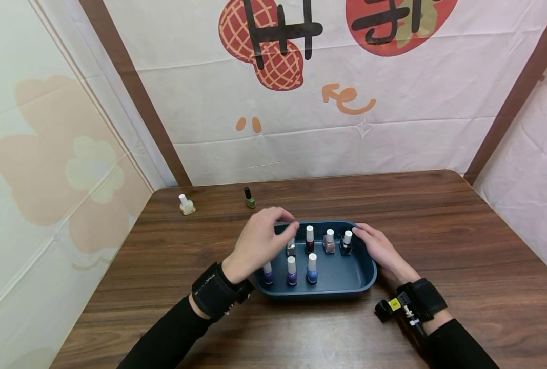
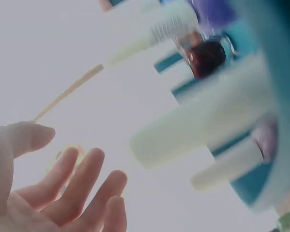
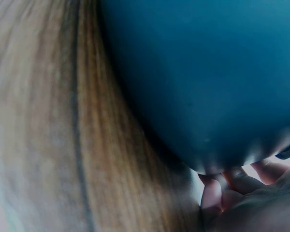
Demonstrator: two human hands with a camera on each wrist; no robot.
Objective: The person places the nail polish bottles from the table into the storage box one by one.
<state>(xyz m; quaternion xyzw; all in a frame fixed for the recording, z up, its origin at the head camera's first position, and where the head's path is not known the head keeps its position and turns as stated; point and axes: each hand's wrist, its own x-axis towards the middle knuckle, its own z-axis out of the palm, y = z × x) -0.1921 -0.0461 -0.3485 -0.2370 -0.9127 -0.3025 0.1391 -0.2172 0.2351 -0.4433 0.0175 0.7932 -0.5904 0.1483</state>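
A dark blue tray [image 1: 342, 284] on the table holds several white-capped nail polish bottles. The back row has a glittery one [image 1: 291, 249], a dark red one [image 1: 309, 245], a mauve one [image 1: 329, 246] and a black one [image 1: 346, 247]. Two purple bottles [image 1: 292, 277] and a blue one [image 1: 312, 274] stand in front. My left hand [image 1: 261, 241] hovers over the tray's left end, partly covering it. Its thumb and fingers [image 2: 82, 183] are apart with nothing between them. At the tray's back right corner, my right hand [image 1: 384, 251] grips the rim, fingers [image 3: 239, 181] against the outer wall.
Farther back on the wooden table [image 1: 439, 215], a white nail polish bottle [image 1: 187, 206] stands near the left corner. A green bottle with a black cap [image 1: 249, 200] is behind the tray. Printed cloth [image 1: 301, 148] hangs behind the table and at both sides.
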